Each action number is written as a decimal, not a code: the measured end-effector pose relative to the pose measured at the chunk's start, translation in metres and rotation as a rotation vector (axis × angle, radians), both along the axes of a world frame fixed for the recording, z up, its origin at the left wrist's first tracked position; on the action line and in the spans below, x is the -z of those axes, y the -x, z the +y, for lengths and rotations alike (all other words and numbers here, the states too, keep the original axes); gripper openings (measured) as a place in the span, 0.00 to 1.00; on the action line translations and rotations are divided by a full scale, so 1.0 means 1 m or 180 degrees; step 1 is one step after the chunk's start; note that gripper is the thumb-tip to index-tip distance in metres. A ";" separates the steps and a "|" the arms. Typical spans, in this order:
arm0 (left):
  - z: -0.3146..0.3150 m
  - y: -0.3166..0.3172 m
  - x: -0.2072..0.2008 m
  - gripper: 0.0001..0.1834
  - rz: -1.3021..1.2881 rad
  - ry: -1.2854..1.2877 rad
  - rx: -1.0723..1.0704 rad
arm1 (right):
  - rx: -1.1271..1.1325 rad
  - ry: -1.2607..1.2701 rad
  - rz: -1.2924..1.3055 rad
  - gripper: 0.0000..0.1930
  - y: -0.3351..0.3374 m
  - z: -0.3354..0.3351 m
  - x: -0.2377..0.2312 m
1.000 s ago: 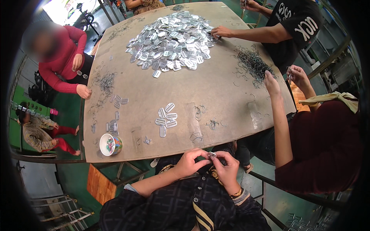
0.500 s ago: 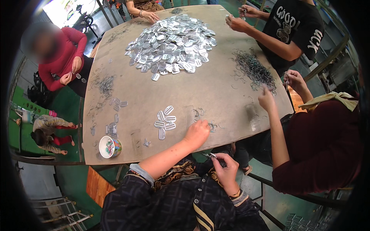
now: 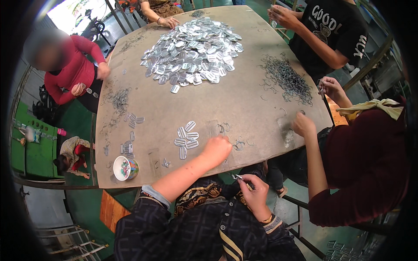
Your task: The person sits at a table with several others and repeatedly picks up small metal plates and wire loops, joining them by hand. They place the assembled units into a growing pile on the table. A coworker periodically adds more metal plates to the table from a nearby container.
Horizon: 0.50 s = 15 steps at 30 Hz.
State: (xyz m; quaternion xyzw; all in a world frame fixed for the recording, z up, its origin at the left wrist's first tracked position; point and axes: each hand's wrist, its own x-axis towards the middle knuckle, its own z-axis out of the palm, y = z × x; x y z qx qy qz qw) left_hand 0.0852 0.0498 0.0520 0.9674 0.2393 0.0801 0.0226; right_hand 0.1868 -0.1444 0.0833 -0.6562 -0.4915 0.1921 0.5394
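My left hand [image 3: 219,149] rests over the near part of the table, fingers curled down beside some small bent wire hooks [image 3: 238,143]. Its fingertips are hidden, so what they pinch cannot be made out. Just left of it lie several flat silver slotted buckles [image 3: 192,135]. Below the table's near edge, in front of my body, my right hand [image 3: 257,193] is closed. Between its thumb and fingers pokes a small shiny metal piece [image 3: 235,176], too small to tell its exact kind.
A big heap of silver buckles [image 3: 191,52] covers the far middle of the table [image 3: 143,100]. Dark wire hooks [image 3: 287,80] pile at the right. A paper cup [image 3: 131,168] stands near the left corner. Co-workers sit around; one in maroon [image 3: 361,161] is close on my right.
My left hand has shifted slightly left and uncovered more hooks. My right hand has barely moved. The co-worker in red has lifted one hand to the table edge; the right neighbour's hand has drawn nearer.
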 end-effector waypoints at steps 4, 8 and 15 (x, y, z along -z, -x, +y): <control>-0.005 -0.006 -0.005 0.05 0.0322 -0.0229 0.0287 | -0.0016 0.0007 -0.0009 0.06 0.001 0.000 -0.001; -0.003 0.000 -0.004 0.05 0.0151 -0.0149 0.0320 | -0.0045 -0.0004 -0.0049 0.06 0.000 -0.001 -0.003; 0.022 0.011 0.002 0.04 -0.0640 0.0800 -0.0247 | -0.0043 0.0009 0.0005 0.05 0.002 0.002 0.000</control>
